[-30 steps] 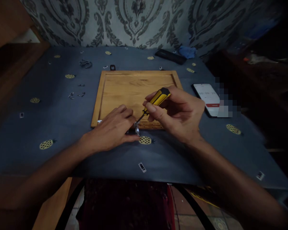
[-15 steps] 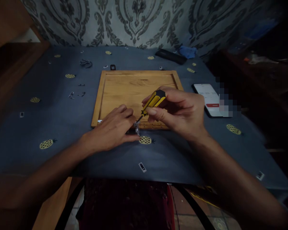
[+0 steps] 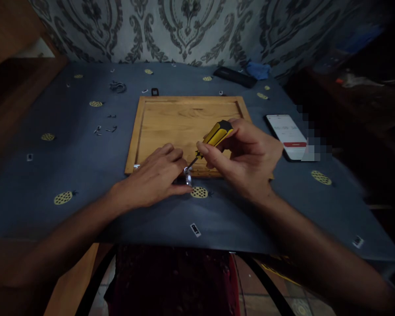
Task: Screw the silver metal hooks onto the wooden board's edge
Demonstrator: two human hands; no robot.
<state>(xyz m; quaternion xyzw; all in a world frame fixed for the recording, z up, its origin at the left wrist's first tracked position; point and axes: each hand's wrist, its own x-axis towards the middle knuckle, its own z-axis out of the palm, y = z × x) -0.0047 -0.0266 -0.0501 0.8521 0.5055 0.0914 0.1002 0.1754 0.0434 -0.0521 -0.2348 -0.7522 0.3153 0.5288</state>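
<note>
My right hand (image 3: 246, 158) is closed round a yellow and black screwdriver (image 3: 213, 137), whose tip points down-left at a small metal fitting (image 3: 187, 175) on the near edge of a wooden panel (image 3: 184, 127). My left hand (image 3: 154, 180) lies over that edge, with fingers pressed together on the metal fitting. The panel lies flat on a blue cloth-covered table (image 3: 85, 175).
A lit phone (image 3: 288, 136) lies right of the panel. Loose screws (image 3: 105, 129) and a small hook-like part (image 3: 117, 87) lie to the left. A dark flat object (image 3: 233, 77) and a blue cloth (image 3: 258, 70) sit at the back. The table's front edge is near me.
My right hand turned the screwdriver slightly: the handle dipped left, then came back up. My left hand stayed on the fitting.
</note>
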